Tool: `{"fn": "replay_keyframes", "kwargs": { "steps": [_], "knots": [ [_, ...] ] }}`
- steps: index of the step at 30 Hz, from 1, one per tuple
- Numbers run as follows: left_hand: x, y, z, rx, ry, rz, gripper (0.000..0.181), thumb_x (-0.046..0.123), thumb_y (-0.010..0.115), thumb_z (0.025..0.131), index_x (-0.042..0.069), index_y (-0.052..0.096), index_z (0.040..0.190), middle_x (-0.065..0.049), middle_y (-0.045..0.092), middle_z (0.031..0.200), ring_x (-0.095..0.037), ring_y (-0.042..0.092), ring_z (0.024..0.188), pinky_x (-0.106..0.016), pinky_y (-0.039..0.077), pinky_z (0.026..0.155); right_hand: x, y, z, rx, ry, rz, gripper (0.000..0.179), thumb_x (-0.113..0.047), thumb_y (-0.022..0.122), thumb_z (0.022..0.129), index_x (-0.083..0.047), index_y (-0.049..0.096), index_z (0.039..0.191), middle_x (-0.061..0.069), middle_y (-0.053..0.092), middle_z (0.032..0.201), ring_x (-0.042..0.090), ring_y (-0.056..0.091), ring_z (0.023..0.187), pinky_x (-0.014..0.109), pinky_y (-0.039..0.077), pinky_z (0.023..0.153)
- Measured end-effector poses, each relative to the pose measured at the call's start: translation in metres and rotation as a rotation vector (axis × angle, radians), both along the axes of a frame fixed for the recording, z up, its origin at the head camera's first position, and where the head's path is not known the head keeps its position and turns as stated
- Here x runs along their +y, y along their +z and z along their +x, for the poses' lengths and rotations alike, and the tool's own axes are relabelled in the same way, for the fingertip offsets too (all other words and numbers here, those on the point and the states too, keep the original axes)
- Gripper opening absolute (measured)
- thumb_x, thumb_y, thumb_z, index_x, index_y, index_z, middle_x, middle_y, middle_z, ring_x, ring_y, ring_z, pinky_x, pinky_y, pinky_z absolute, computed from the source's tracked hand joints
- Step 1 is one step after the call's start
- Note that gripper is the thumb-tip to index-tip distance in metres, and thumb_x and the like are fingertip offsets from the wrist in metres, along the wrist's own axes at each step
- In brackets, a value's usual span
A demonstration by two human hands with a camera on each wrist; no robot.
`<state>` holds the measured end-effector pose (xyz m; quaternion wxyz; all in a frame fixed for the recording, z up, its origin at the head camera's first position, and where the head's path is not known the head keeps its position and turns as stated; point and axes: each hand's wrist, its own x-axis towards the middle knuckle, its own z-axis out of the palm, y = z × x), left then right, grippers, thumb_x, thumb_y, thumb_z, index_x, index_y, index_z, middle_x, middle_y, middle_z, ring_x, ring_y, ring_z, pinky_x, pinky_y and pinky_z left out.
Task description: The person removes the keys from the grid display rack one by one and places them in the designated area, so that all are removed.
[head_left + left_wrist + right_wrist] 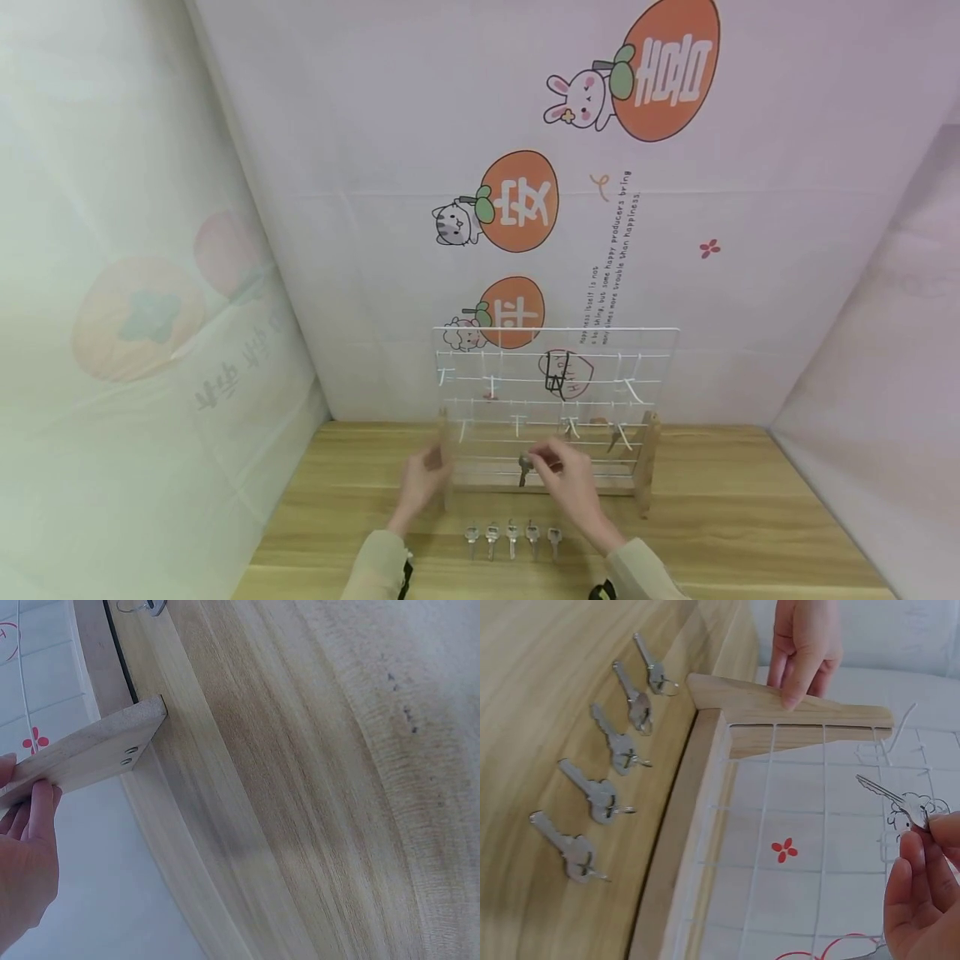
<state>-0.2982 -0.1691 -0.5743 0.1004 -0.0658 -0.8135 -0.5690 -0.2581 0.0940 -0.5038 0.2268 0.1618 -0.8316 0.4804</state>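
A white wire grid rack (555, 329) with wooden side posts stands on the table. My left hand (423, 479) grips its left wooden post (90, 754), thumb on one side and fingers on the other in the left wrist view. In front of the grid, my right hand (570, 479) pinches a silver key (892, 796) by its ring end, the blade pointing away from the fingers. Several loose keys (512, 533) lie in a row on the table before the rack, each with a small ring. Another key (616, 437) hangs at the rack's right side.
White hooks (517, 423) stick out from the grid in two rows. A black wire piece (555, 372) sits on the upper grid. Wood-grain table (735, 500) extends to both sides. A printed white cloth (375, 250) hangs behind the rack.
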Motion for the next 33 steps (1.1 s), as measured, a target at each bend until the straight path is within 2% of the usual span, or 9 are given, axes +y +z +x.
{"fn": "replay_keyframes", "kwargs": {
  "steps": [4,10,14,17,20,22,26,33],
  "knots": [
    [0.000,0.001,0.000,0.004,0.006,-0.006,0.045,0.005,0.069,0.089,-0.010,0.056,0.130,-0.030,0.066,0.121,-0.042,0.066,0.112,-0.045,0.060,0.093,0.007,-0.008,0.005,-0.046,-0.021,0.021,0.009,-0.005,0.075,0.083,-0.012,0.071,0.088,0.004,0.075,0.081,-0.002,0.061,0.069,0.015,0.057,0.061],
    [0.000,0.001,0.000,-0.003,-0.002,0.004,0.045,0.004,0.068,0.090,-0.009,0.056,0.131,-0.030,0.066,0.122,-0.043,0.065,0.113,-0.047,0.059,0.095,0.021,-0.021,0.010,-0.089,-0.034,0.025,0.007,-0.006,0.075,0.084,-0.011,0.072,0.087,0.005,0.074,0.079,0.000,0.063,0.068,0.016,0.057,0.060],
    [-0.001,0.000,-0.001,0.004,-0.001,-0.012,0.044,0.002,0.067,0.090,-0.011,0.055,0.131,-0.032,0.064,0.123,-0.046,0.064,0.113,-0.052,0.058,0.095,0.032,-0.035,0.011,-0.051,-0.058,0.070,0.009,-0.003,0.077,0.081,-0.010,0.072,0.086,0.000,0.074,0.077,-0.003,0.061,0.066,0.015,0.056,0.059],
    [-0.001,-0.001,-0.001,0.002,0.001,-0.015,0.045,0.001,0.067,0.090,-0.011,0.055,0.131,-0.033,0.064,0.124,-0.047,0.063,0.114,-0.054,0.056,0.097,0.040,-0.046,0.010,0.019,-0.075,0.103,0.013,0.002,0.078,0.077,-0.009,0.072,0.082,-0.002,0.073,0.074,-0.005,0.059,0.063,0.013,0.054,0.055],
    [-0.001,-0.002,-0.002,0.004,0.007,-0.020,0.045,0.001,0.067,0.089,-0.010,0.055,0.132,-0.032,0.064,0.123,-0.046,0.064,0.114,-0.054,0.057,0.096,0.048,-0.056,0.010,0.079,-0.093,0.126,0.016,0.004,0.079,0.074,-0.008,0.072,0.079,-0.002,0.073,0.071,-0.006,0.057,0.060,0.013,0.052,0.053],
    [-0.001,-0.002,-0.002,0.004,0.012,-0.025,0.045,0.001,0.067,0.089,-0.010,0.055,0.131,-0.031,0.065,0.123,-0.045,0.065,0.113,-0.052,0.058,0.095,0.053,-0.061,0.010,0.084,-0.104,0.133,0.017,0.005,0.080,0.072,-0.009,0.072,0.078,-0.002,0.072,0.071,-0.007,0.056,0.060,0.013,0.052,0.053],
    [-0.001,-0.003,-0.002,0.006,0.012,-0.026,0.043,0.001,0.067,0.089,-0.010,0.057,0.130,-0.031,0.066,0.122,-0.045,0.065,0.112,-0.050,0.059,0.095,0.062,-0.069,0.012,-0.016,-0.110,0.140,0.016,0.004,0.079,0.074,-0.009,0.072,0.077,-0.003,0.072,0.071,-0.008,0.055,0.062,0.014,0.052,0.055],
    [-0.001,-0.001,-0.002,0.019,0.006,-0.007,0.041,-0.002,0.067,0.089,-0.010,0.058,0.128,-0.032,0.066,0.121,-0.045,0.065,0.112,-0.051,0.058,0.094,0.074,-0.080,0.015,-0.228,-0.043,0.176,0.010,0.000,0.075,0.080,-0.009,0.072,0.082,0.001,0.073,0.076,-0.005,0.057,0.065,0.014,0.052,0.058]
  ]
}}
